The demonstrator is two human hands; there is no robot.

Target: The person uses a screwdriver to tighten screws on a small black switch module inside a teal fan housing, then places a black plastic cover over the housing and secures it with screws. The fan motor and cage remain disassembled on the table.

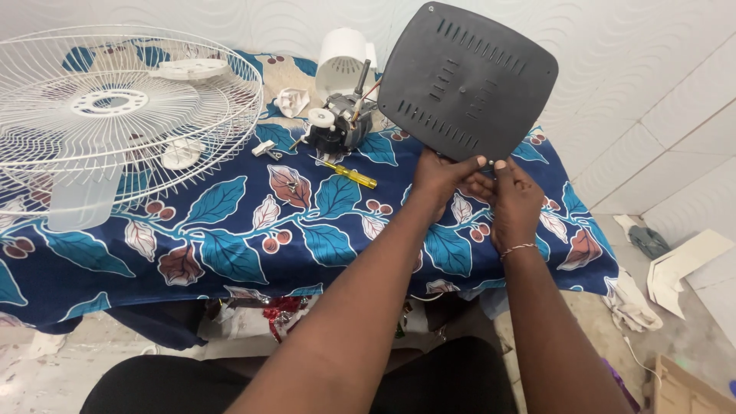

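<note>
**Dark vented panel held up over a cloth-covered table**

Both hands are holding a dark grey vented panel (466,80) upright, above the far right part of the table (230,253). The left hand (438,175) is pinching the panel's lower edge with fingers closed on it; the right hand (514,201), wearing a thin bracelet, is gripping the same edge just beside it.

A blue cloth with a leaf print is covering the table. Left of the panel, a fan motor (341,126) is sitting on the cloth, with a yellow-handled screwdriver (349,174) lying just in front of it. Farther left, a white wire fan guard (115,115) is resting on the table. Behind the table, a white wall with a wavy pattern is rising. To the right, below the panel, cardboard pieces (682,268) are lying on the pale floor.
</note>
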